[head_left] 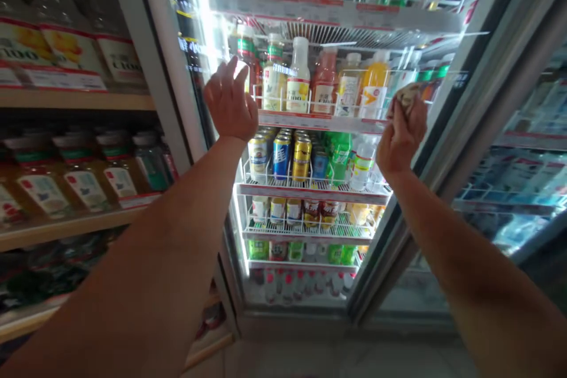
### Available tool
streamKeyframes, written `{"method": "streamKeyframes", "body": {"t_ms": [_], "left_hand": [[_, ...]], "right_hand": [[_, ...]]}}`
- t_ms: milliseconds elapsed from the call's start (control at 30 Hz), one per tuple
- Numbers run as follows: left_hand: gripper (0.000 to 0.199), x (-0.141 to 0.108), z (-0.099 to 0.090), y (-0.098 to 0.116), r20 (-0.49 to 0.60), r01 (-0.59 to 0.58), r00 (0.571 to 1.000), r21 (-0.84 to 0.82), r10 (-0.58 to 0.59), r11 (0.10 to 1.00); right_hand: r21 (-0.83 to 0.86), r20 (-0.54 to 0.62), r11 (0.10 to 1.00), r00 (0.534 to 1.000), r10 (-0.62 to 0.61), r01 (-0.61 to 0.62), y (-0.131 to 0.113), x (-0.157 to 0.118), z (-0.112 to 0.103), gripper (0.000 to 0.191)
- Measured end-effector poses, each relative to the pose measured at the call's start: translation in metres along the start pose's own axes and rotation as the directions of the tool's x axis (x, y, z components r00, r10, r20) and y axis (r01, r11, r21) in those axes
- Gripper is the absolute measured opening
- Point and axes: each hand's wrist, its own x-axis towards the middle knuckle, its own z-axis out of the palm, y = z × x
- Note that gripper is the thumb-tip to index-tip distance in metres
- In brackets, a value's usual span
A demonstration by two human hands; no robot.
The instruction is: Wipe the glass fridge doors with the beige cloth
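A: Cloth (406, 96), where?
B: Crumpled, pinched in right grip (402, 142), before the cooler's glass door (153, 53).
A: Left grip (230, 105)?
B: Fingers spread, holding nothing, near the glass; bottles (297, 77) stand behind.

My head camera's view, forward and down, up close on the glass-door drinks cooler (168, 53).

Left hand (230, 107) open, right hand (402, 140) pinching crumpled item (406, 96)
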Motion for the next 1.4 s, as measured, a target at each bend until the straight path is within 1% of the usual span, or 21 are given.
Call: {"method": "streamKeyframes", "body": {"t_ms": [67,133,233,300,400,533,633,700,733,767,800,867,933,967,1000,1100,1167,1200,1267,1333,1400], "left_hand": [[0.077,0.002,0.001,-0.001,-0.025,-0.014,1.000,-0.042,0.013,0.999],[0.081,0.005,0.000,-0.001,-0.031,-0.022,0.999,-0.038,0.020,0.999],[0.076,0.000,-0.003,0.001,-0.016,-0.028,0.999,0.008,0.028,1.000],[0.071,-0.020,-0.002,0.002,-0.015,-0.043,0.999,0.005,0.043,0.999],[0.067,-0.073,0.003,-0.001,0.008,-0.027,1.000,-0.048,0.028,0.998],[0.062,-0.134,0.013,-0.010,0.057,0.005,0.998,-0.032,-0.004,0.999],[0.061,-0.145,0.017,-0.015,0.042,-0.007,0.999,-0.009,0.007,1.000],[0.061,-0.143,0.018,-0.016,0.028,-0.029,0.999,0.002,0.029,1.000],[0.061,-0.142,0.018,-0.016,0.020,-0.041,0.999,0.007,0.041,0.999],[0.061,-0.141,0.018,-0.016,0.013,-0.048,0.999,0.011,0.048,0.999],[0.061,-0.140,0.018,-0.016,0.008,-0.049,0.999,0.012,0.048,0.999],[0.061,-0.141,0.018,-0.016,0.007,-0.037,0.999,0.009,0.037,0.999],[0.061,-0.142,0.018,-0.015,0.015,-0.024,1.000,0.005,0.024,1.000],[0.061,-0.143,0.018,-0.015,0.020,-0.020,1.000,0.002,0.020,1.000],[0.061,-0.143,0.018,-0.014,0.025,-0.015,1.000,-0.002,0.015,1.000],[0.061,-0.143,0.018,-0.013,0.031,0.003,1.000,-0.019,-0.003,1.000],[0.061,-0.143,0.018,-0.013,0.035,0.008,0.999,-0.025,-0.008,1.000],[0.061,-0.143,0.018,-0.013,0.035,0.007,0.999,-0.023,-0.006,1.000],[0.061,-0.143,0.019,-0.014,0.033,0.000,0.999,-0.019,0.001,1.000],[0.061,-0.144,0.018,-0.014,0.034,-0.002,0.999,-0.027,0.003,1.000],[0.062,-0.144,0.018,-0.014,0.044,0.003,0.999,-0.032,-0.001,0.999]], "right_hand": [[0.012,0.125,0.992,0.984,-0.128,0.127,-0.008,-0.012,0.002,0.052],[0.019,0.248,0.966,0.935,-0.253,0.256,-0.018,-0.028,0.001,0.048],[-0.007,0.294,0.957,0.915,-0.275,0.290,-0.025,-0.041,0.000,0.047],[-0.014,0.289,0.965,0.925,-0.247,0.262,-0.025,-0.043,0.000,0.048],[0.012,0.268,0.966,0.930,-0.253,0.259,-0.024,-0.042,0.000,0.050],[0.013,0.170,0.968,0.953,-0.250,0.252,-0.020,-0.039,0.004,0.048],[0.002,-0.078,1.000,0.997,-0.025,0.025,-0.015,-0.049,0.012,0.049],[0.054,-0.265,0.987,0.951,0.162,-0.153,-0.018,-0.067,0.017,0.052],[0.081,-0.318,0.976,0.923,0.216,-0.201,-0.022,-0.079,0.019,0.054],[0.076,-0.318,0.976,0.923,0.217,-0.203,-0.027,-0.093,0.019,0.056],[0.044,-0.282,0.987,0.945,0.163,-0.157,-0.033,-0.105,0.019,0.058],[0.038,-0.052,0.997,0.996,-0.069,0.071,-0.046,-0.123,0.013,0.065],[0.099,0.147,0.964,0.954,-0.260,0.247,-0.052,-0.120,0.006,0.070],[0.111,0.170,0.959,0.946,-0.277,0.261,-0.052,-0.111,0.004,0.070],[0.098,0.135,0.969,0.962,-0.239,0.227,-0.051,-0.099,0.003,0.068],[0.060,-0.097,0.998,0.995,-0.024,0.030,-0.047,-0.065,0.010,0.057],[0.077,-0.136,0.997,0.990,0.024,-0.013,-0.054,-0.062,0.016,0.054],[0.088,-0.096,0.996,0.995,0.009,-0.001,-0.061,-0.068,0.018,0.055],[0.119,0.084,0.989,0.992,-0.094,0.084,-0.078,-0.089,0.018,0.059],[0.180,0.305,0.964,0.920,-0.245,0.197,-0.094,-0.106,0.015,0.060],[0.222,0.397,0.944,0.862,-0.315,0.243,-0.104,-0.104,0.015,0.059]]}}
